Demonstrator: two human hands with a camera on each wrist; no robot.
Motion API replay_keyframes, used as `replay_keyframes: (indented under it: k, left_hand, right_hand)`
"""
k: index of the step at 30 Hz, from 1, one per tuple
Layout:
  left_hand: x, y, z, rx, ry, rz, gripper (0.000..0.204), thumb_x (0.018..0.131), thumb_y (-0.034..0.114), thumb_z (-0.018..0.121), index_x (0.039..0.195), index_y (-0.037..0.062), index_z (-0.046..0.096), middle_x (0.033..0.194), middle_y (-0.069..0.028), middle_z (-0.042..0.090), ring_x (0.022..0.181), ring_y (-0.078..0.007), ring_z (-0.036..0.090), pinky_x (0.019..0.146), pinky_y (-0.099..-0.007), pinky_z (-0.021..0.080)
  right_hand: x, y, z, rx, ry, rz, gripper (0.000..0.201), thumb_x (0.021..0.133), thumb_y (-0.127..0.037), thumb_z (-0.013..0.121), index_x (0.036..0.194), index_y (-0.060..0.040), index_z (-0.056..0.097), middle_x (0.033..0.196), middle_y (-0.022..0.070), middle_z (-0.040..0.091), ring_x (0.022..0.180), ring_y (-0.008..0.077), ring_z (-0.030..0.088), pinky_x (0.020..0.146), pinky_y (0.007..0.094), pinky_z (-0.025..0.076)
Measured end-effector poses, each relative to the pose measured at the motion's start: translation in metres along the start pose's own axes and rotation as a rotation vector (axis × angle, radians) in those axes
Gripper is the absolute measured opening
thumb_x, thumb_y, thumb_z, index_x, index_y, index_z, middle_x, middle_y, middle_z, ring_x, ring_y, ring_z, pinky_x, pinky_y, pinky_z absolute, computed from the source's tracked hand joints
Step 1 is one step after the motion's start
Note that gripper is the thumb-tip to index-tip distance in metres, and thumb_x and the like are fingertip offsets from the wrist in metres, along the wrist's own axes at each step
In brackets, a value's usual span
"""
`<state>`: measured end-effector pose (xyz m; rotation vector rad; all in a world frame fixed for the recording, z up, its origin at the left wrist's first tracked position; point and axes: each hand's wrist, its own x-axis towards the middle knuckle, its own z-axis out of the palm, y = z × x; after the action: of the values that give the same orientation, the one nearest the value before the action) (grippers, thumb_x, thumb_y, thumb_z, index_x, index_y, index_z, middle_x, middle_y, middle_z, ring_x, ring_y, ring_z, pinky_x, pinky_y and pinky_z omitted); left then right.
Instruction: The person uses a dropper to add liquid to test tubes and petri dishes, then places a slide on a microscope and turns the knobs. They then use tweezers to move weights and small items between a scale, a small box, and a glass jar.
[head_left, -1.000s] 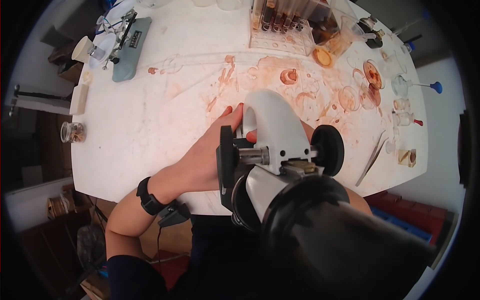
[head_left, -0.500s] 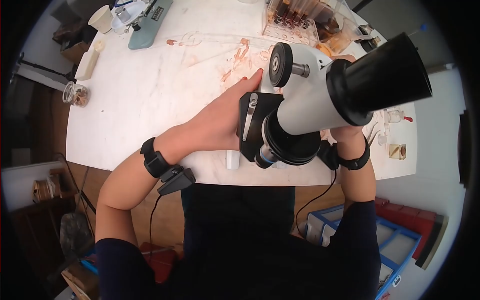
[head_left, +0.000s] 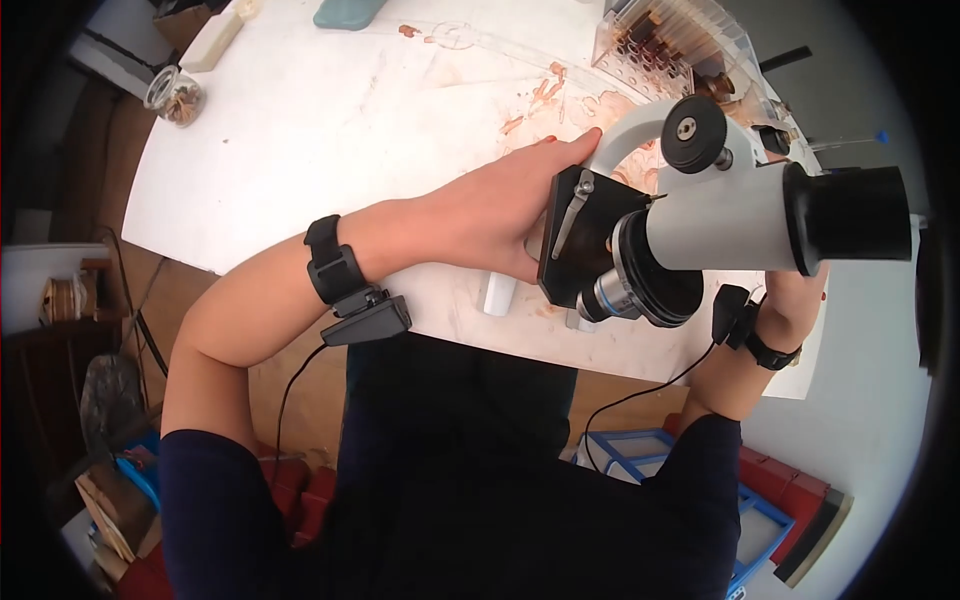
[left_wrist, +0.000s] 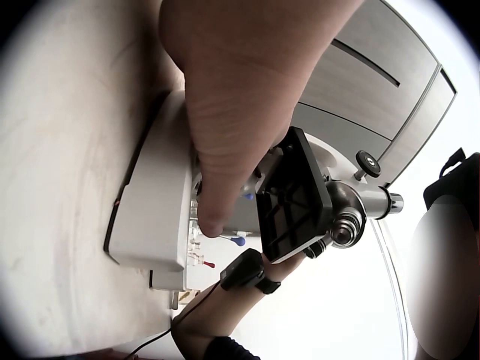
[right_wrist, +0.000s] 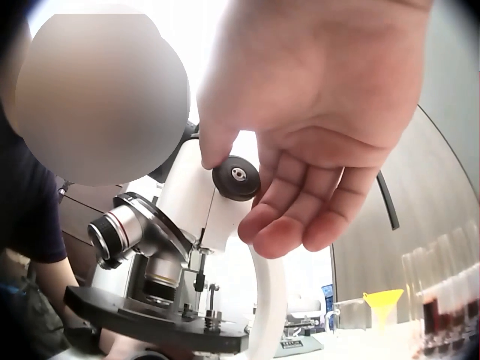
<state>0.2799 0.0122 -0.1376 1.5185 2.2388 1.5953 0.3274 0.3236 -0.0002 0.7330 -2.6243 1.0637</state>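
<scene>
A white microscope (head_left: 730,220) with a black stage (head_left: 595,235) stands at the near right of the table, its eyepiece (head_left: 870,210) pointing right in the head view. My left hand (head_left: 500,205) reaches in at the stage's left side, two fingertips close to the curved arm. In the left wrist view its straight thumb (left_wrist: 214,217) passes between the stage and the white base (left_wrist: 154,202); I cannot tell what it touches there. My right hand (right_wrist: 315,127) pinches the focus knob (right_wrist: 237,178), other fingers curled beside it. In the head view the eyepiece tube mostly hides that hand.
Behind the microscope stands a clear rack (head_left: 640,75) with test tubes of dark liquid. A glass jar (head_left: 175,97) and a pale block (head_left: 212,42) sit at the table's left edge. Reddish-brown stains mark the white tabletop (head_left: 420,120).
My head has drawn back from over the eyepiece, so the microscope appears farther off and to the right. My left hand keeps its place beside the stage; the right arm has come into view.
</scene>
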Motion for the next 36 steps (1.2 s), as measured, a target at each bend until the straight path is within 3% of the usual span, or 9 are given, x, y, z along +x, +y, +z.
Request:
replay_keyframes:
  k: [6, 7, 17, 20, 26, 29, 32, 35, 36]
  left_hand:
    - [-0.002, 0.005, -0.004, 0.042, 0.033, 0.014, 0.120, 0.064, 0.026, 0.089, 0.150, -0.0129, 0.016, 0.120, -0.0283, 0.052, 0.116, -0.0404, 0.051, 0.103, -0.0409, 0.043]
    - [-0.002, 0.006, -0.004, 0.039, 0.037, 0.009, 0.119, 0.064, 0.026, 0.089, 0.150, -0.0133, 0.017, 0.121, -0.0285, 0.052, 0.117, -0.0403, 0.051, 0.103, -0.0408, 0.043]
    - [-0.004, 0.006, -0.003, 0.066, 0.080, 0.037, 0.114, 0.065, 0.024, 0.089, 0.147, -0.0147, 0.021, 0.120, -0.0286, 0.053, 0.116, -0.0398, 0.052, 0.103, -0.0415, 0.044]
    - [-0.006, 0.007, -0.004, 0.025, 0.025, -0.065, 0.123, 0.066, 0.027, 0.090, 0.158, 0.0027, 0.012, 0.143, -0.0248, 0.043, 0.131, -0.0386, 0.047, 0.109, -0.0401, 0.042]
    - [-0.005, 0.004, -0.003, 0.046, 0.046, -0.023, 0.118, 0.069, 0.024, 0.087, 0.158, 0.0028, 0.012, 0.140, -0.0243, 0.046, 0.128, -0.0397, 0.049, 0.107, -0.0416, 0.044]
    - [-0.005, 0.004, -0.003, 0.041, 0.034, -0.034, 0.118, 0.069, 0.024, 0.087, 0.158, 0.0031, 0.012, 0.138, -0.0234, 0.047, 0.126, -0.0395, 0.050, 0.106, -0.0418, 0.045]
    - [-0.006, 0.004, -0.003, 0.054, 0.069, -0.007, 0.118, 0.069, 0.024, 0.088, 0.158, 0.0036, 0.013, 0.135, -0.0230, 0.048, 0.125, -0.0391, 0.051, 0.105, -0.0419, 0.045]
    - [-0.005, 0.007, -0.006, 0.029, 0.014, -0.071, 0.118, 0.069, 0.024, 0.088, 0.158, 0.0040, 0.013, 0.135, -0.0228, 0.048, 0.125, -0.0390, 0.051, 0.105, -0.0415, 0.045]
    - [-0.005, 0.007, -0.006, 0.033, 0.020, -0.064, 0.118, 0.069, 0.024, 0.088, 0.158, 0.0037, 0.013, 0.135, -0.0228, 0.048, 0.125, -0.0390, 0.051, 0.105, -0.0414, 0.045]
  right_hand:
    - [-0.012, 0.018, 0.007, 0.002, 0.295, 0.002, 0.037, 0.083, -0.008, 0.067, 0.116, 0.0084, 0.062, 0.118, 0.0139, 0.065, 0.105, 0.0237, 0.061, 0.098, 0.0373, 0.045]
    - [-0.009, 0.010, 0.008, -0.163, 0.280, -0.010, 0.049, 0.087, -0.025, 0.065, 0.123, 0.0079, 0.061, 0.123, 0.0171, 0.064, 0.106, 0.0242, 0.062, 0.095, 0.0384, 0.048]
    - [0.003, 0.010, 0.016, 0.012, 0.207, -0.114, 0.056, 0.087, -0.036, 0.061, 0.120, 0.0105, 0.062, 0.119, 0.0195, 0.065, 0.104, 0.0266, 0.064, 0.093, 0.0406, 0.050]
    - [0.007, 0.019, -0.003, -0.188, 0.217, -0.149, 0.057, 0.092, -0.037, 0.056, 0.123, 0.0110, 0.059, 0.123, 0.0209, 0.064, 0.106, 0.0277, 0.064, 0.091, 0.0405, 0.051]
    - [-0.010, 0.024, 0.012, 0.215, 0.369, 0.079, 0.066, 0.094, -0.042, 0.056, 0.136, 0.0095, 0.049, 0.134, 0.0225, 0.057, 0.112, 0.0290, 0.062, 0.095, 0.0401, 0.051]
    - [0.001, 0.006, 0.011, 0.020, 0.117, -0.033, 0.067, 0.093, -0.042, 0.059, 0.136, 0.0087, 0.048, 0.136, 0.0217, 0.055, 0.114, 0.0283, 0.061, 0.098, 0.0401, 0.049]
    - [0.004, 0.001, 0.008, -0.041, 0.067, -0.041, 0.067, 0.091, -0.040, 0.063, 0.134, 0.0083, 0.049, 0.135, 0.0200, 0.055, 0.115, 0.0275, 0.059, 0.099, 0.0399, 0.049]
    - [-0.008, 0.002, 0.034, 0.414, 0.434, 0.140, 0.065, 0.089, -0.038, 0.065, 0.134, 0.0081, 0.050, 0.134, 0.0179, 0.056, 0.115, 0.0261, 0.059, 0.098, 0.0394, 0.048]
    - [-0.007, 0.006, 0.026, 0.317, 0.348, 0.082, 0.065, 0.089, -0.037, 0.065, 0.133, 0.0081, 0.050, 0.133, 0.0176, 0.056, 0.115, 0.0257, 0.059, 0.098, 0.0393, 0.048]
